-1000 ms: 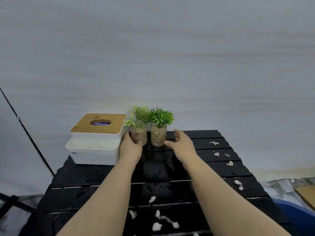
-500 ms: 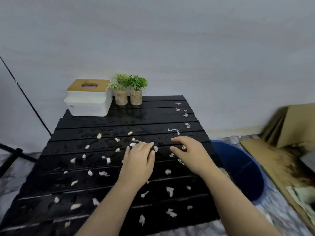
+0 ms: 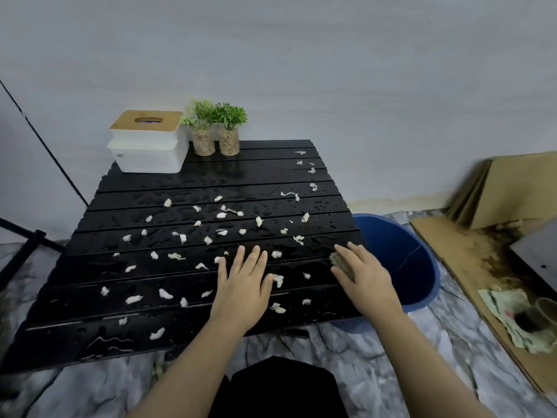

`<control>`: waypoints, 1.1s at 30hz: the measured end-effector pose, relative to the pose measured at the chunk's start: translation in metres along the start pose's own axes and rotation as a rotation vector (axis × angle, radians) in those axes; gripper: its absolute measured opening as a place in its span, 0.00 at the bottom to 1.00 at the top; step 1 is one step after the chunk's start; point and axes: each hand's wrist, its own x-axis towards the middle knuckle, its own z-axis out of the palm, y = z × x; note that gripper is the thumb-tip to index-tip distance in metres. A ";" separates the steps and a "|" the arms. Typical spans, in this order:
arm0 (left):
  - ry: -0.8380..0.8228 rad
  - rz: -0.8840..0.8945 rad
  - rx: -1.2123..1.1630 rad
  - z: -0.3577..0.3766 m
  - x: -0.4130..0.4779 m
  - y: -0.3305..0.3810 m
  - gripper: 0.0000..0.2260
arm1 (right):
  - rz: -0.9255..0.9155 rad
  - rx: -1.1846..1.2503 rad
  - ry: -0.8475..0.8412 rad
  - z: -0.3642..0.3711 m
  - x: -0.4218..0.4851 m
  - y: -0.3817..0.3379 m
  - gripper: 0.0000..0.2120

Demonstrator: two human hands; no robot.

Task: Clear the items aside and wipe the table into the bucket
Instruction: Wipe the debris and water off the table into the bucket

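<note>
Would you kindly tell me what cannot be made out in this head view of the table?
Head view:
- Tan lump under the right hand: blurred and half covered by it; what it is, and whether gripped or pressed, is unclear.
- Bucket: inside dark, near side hidden behind the table edge; contents unknown.
- Tissue box: slot too small to show contents.
- Dark cup-like thing at the right edge: blurred.

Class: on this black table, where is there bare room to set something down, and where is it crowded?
Bare: the band of table in front of the tissue box and two plant pots, bounded right by scraps; the front-left corner. Crowded: the middle slats, around the left hand and right hand.
</note>
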 end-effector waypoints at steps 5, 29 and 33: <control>-0.007 -0.004 -0.016 -0.003 -0.001 0.001 0.30 | -0.025 -0.165 0.160 0.011 -0.015 0.002 0.19; 0.070 -0.249 -0.099 -0.082 -0.101 -0.246 0.26 | -1.055 0.181 -0.155 0.112 -0.029 -0.301 0.12; 0.087 -0.256 -0.048 -0.078 -0.100 -0.247 0.22 | -1.143 0.079 -0.180 0.117 -0.033 -0.285 0.13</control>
